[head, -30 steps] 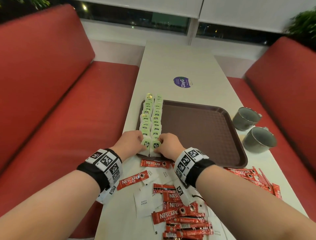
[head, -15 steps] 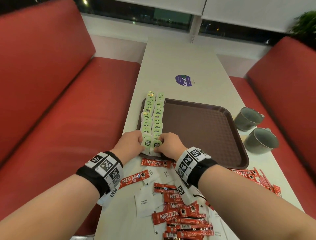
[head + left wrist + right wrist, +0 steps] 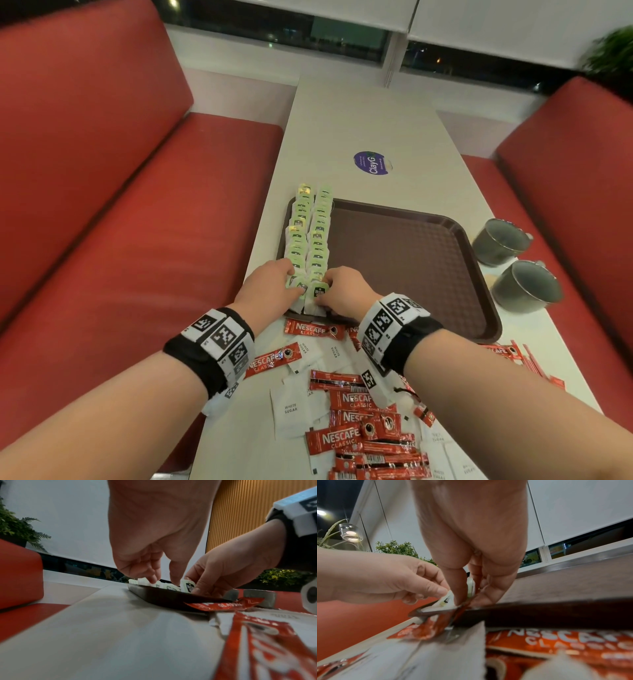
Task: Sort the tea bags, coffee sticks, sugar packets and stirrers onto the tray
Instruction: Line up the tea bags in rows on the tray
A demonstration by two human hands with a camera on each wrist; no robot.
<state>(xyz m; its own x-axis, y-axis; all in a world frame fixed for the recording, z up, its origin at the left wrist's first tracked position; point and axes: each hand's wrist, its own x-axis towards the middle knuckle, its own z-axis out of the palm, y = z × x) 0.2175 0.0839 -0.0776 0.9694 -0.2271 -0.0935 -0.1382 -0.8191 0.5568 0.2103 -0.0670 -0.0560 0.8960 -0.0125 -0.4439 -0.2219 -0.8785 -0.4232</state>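
A brown tray (image 3: 404, 260) lies on the white table, with two rows of green tea bags (image 3: 313, 233) along its left side. Both hands are at the near end of those rows. My left hand (image 3: 296, 282) pinches the nearest tea bag of the left row (image 3: 447, 600) with thumb and curled fingers. My right hand (image 3: 322, 298) pinches the nearest tea bag of the right row (image 3: 188, 586), which stands upright at the tray's near rim. Red coffee sticks (image 3: 342, 438) and white sugar packets (image 3: 289, 407) lie loose on the table under my wrists.
Two grey cups (image 3: 500, 241) (image 3: 525, 286) stand right of the tray. More coffee sticks (image 3: 507, 351) lie past its near right corner. A purple sticker (image 3: 372, 163) marks the far tabletop. Red benches flank the narrow table.
Both hands stay at the near end of the tea bag rows, with only small finger shifts. The head view has drifted slightly.
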